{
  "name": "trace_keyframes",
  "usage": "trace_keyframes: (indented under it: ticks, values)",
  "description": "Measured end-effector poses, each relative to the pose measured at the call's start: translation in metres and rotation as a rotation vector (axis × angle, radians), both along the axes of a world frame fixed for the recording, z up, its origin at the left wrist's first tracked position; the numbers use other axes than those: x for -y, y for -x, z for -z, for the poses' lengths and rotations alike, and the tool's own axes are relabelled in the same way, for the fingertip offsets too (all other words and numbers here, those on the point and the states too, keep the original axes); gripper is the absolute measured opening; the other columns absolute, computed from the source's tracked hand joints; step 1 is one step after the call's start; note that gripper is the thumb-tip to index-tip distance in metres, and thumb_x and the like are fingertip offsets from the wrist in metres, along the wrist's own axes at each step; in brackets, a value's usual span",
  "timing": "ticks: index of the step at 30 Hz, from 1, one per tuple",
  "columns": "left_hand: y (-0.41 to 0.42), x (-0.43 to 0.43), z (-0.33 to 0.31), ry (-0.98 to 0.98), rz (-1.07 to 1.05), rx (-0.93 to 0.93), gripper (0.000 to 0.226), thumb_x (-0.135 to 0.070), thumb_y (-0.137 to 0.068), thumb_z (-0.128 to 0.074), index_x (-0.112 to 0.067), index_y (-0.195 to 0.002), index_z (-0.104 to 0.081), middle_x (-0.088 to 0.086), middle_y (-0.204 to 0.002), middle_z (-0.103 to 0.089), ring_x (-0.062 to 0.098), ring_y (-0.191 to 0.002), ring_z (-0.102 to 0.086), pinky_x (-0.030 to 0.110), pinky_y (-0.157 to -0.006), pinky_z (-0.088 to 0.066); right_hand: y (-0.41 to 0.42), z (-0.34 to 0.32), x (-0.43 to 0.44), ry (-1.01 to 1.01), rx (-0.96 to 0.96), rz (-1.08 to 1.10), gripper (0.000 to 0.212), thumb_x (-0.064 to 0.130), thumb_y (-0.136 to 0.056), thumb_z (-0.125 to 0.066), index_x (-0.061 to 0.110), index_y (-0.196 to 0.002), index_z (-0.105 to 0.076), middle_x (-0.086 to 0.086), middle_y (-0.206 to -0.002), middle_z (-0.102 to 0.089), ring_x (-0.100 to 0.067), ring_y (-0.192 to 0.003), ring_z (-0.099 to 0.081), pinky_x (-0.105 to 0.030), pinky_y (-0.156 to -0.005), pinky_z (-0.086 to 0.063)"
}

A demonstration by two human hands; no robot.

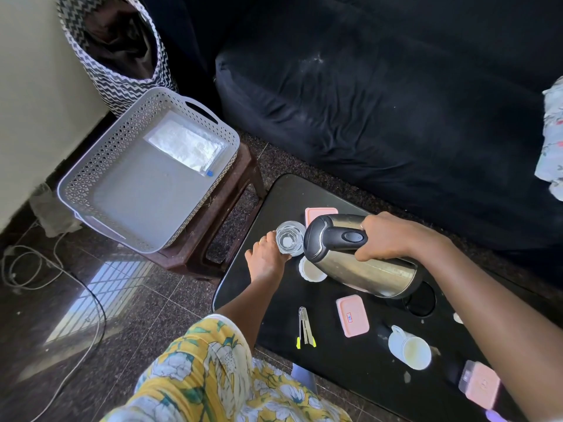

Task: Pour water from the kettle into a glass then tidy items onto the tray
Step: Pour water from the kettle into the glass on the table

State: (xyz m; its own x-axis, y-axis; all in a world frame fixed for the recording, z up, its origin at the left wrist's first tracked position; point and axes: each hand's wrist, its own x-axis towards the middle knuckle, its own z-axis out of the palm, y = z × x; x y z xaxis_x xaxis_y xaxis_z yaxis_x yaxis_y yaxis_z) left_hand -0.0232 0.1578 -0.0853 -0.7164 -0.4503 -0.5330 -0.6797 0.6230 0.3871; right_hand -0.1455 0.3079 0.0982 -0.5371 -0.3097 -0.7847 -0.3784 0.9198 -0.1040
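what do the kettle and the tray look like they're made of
The kettle looks brushed steel, judging by its streaky metallic sheen, with black, probably plastic, lid and handle. The tray looks matte pale grey plastic with moulded lattice walls.

Steel, glass and plastic, mostly smooth and shiny.
The kettle (365, 272) has a brushed steel body with a glossy black plastic lid and handle; the glass (289, 237) is clear and smooth; the tabletop (335, 370) is glossy black; the tray (100, 156) is matt grey latticed plastic.

sofa (380, 102) dark | zigzag basket (128, 86) beside wall (30, 86) | brown stool (240, 175) | cables (102, 318) on floor (137, 300)
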Motion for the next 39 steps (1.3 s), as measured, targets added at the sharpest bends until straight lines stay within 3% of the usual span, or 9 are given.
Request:
trace_keyframes:
  ticks: [4,16,39]
  values:
    - [0.0001,-0.0004,-0.0003,0.006,-0.004,0.002,0.052,-0.035,-0.082,-0.068,-0.019,-0.127,-0.045,0.003,-0.127,-0.058,0.024,-0.121,-0.051,0.043,-0.099,-0.035,-0.0002,-0.0007,0.0002,-0.006,-0.004,-0.017,0.02,0.027,-0.068,-0.066,0.013,-0.069,-0.052,-0.003,-0.069,-0.057,-0.019,-0.052,-0.048,-0.025,-0.047,-0.032]
    - [-0.0009,0.0,0.0012,0.008,0.001,0.003,0.053,-0.037,-0.083,-0.067,-0.02,-0.127,-0.044,0.003,-0.126,-0.059,0.025,-0.119,-0.052,0.043,-0.098,-0.036,0.0005,-0.0019,0.0037,-0.018,-0.002,-0.026,0.022,0.027,-0.068,-0.065,0.014,-0.064,-0.048,-0.002,-0.065,-0.056,-0.018,-0.049,-0.047,-0.024,-0.044,-0.031]
    - [-0.0013,0.0023,0.0004,0.042,0.05,0.024,0.054,-0.041,-0.083,-0.065,-0.021,-0.128,-0.042,0.003,-0.127,-0.057,0.025,-0.121,-0.051,0.042,-0.098,-0.035,0.0024,0.0003,0.0079,0.007,0.039,-0.034,0.017,0.025,-0.067,-0.063,0.015,-0.064,-0.049,-0.001,-0.055,-0.058,-0.017,-0.044,-0.047,-0.024,-0.044,-0.033]
